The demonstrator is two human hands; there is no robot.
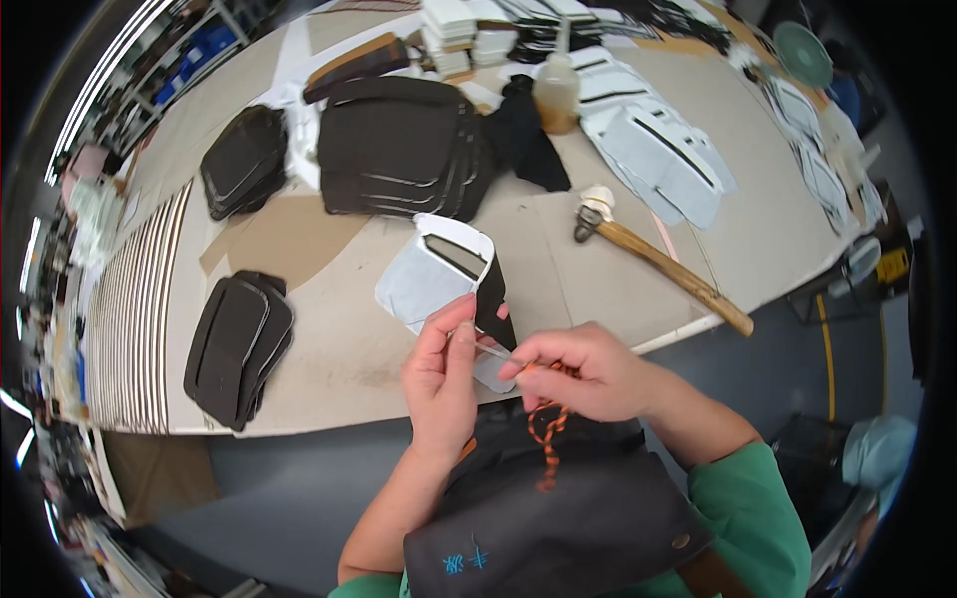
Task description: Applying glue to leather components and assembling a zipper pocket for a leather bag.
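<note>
Grey floor (309,498) shows below and to the right of a pale table (598,269), and loaded shelving (189,75) rises at the upper left. From my end I look down on two bare hands meeting at the table's near edge, over a dark apron (568,523). My left hand (444,379) has thumb and fingertips pinched together at a white-backed dark panel (419,274) with a long slot; I cannot tell whether they grip its edge or something smaller. My right hand (583,374) is closed around a slim pointed tool (490,348) aimed at those fingertips, and a twisted orange-and-black cord (548,453) dangles under it. That slotted panel sits bent on the table just behind the fingers. To its right I see a hammer (678,274) lying aslant on its wooden handle, the head partly covered in white. Behind stand a thick stack of dark panels (394,145) and a spouted bottle (556,95) of amber liquid; a smaller dark stack (239,349) lies at the left, beside a ribbed strip (130,319).
</note>
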